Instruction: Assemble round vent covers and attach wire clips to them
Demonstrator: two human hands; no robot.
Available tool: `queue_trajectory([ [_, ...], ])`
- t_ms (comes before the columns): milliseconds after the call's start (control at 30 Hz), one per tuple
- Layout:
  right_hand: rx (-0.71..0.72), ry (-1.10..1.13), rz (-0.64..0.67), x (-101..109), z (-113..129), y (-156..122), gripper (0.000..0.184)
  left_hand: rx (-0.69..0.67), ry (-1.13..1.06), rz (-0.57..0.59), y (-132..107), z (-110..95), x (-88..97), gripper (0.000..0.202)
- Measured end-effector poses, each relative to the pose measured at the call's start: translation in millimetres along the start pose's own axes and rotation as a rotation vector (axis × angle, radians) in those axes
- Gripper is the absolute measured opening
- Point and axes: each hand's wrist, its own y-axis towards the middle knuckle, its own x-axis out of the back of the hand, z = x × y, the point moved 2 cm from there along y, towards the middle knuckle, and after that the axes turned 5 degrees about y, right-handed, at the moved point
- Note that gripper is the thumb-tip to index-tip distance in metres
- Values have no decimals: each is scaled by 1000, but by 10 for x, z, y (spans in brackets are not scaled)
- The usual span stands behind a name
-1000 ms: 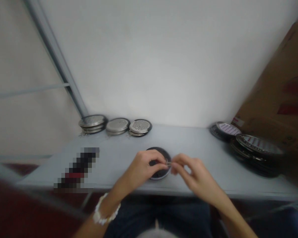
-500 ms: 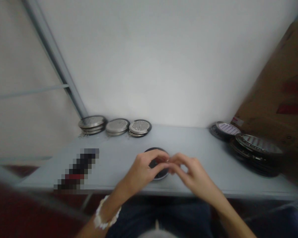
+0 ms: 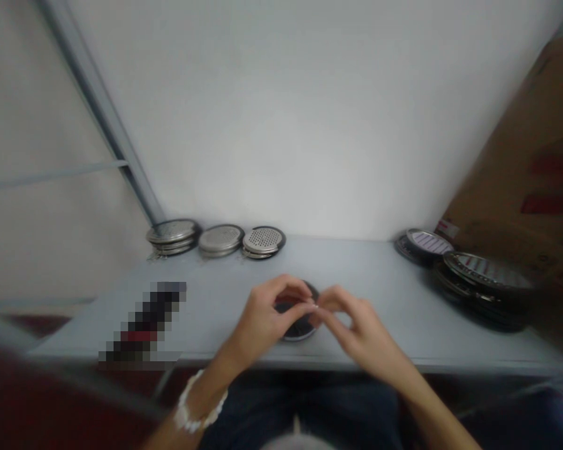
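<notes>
A dark round disc with a pale rim (image 3: 299, 331) lies flat on the table near its front edge, partly covered by my hands. Just above it my left hand (image 3: 265, 315), with a white bracelet at the wrist, has thumb and fingers curled into a pinch. My right hand (image 3: 359, 319) meets it from the other side, also pinching. The fingertips of both hands come together at a tiny pale thing (image 3: 316, 307), too small and blurred to name.
Along the back of the grey table (image 3: 342, 262) stand a stack of silver discs (image 3: 173, 231), another silver disc (image 3: 221, 239) and a perforated one (image 3: 264, 239). Shiny dark-rimmed round pieces (image 3: 425, 244) are piled at right, beside a cardboard box (image 3: 511, 169). A pixelated patch (image 3: 145, 325) covers something at left.
My left hand has moved slightly up and to the left, its index finger lifting and curling more. My right hand stays nearly in place, fingertips still meeting the left ones.
</notes>
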Motion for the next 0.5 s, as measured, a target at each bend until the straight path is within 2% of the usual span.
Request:
queue_trajectory([
  [100,-10,40,-50,-22,-14,-2,14,42,5,50,13,-10,9,10],
  [233,-29,4,-44,-24,-9,-8,17,61,34,101,21,-56,35,5],
  [300,-40,-60,-12,15,-3,-9,20,56,75,96,23,-75,65,5],
  [433,-94,-177,141,132,-44,-11,20,23,206,57,28,-79,125,10],
  [500,-111,-207,132,170,-91,-4,14,26,245,52,23,-63,114,12],
])
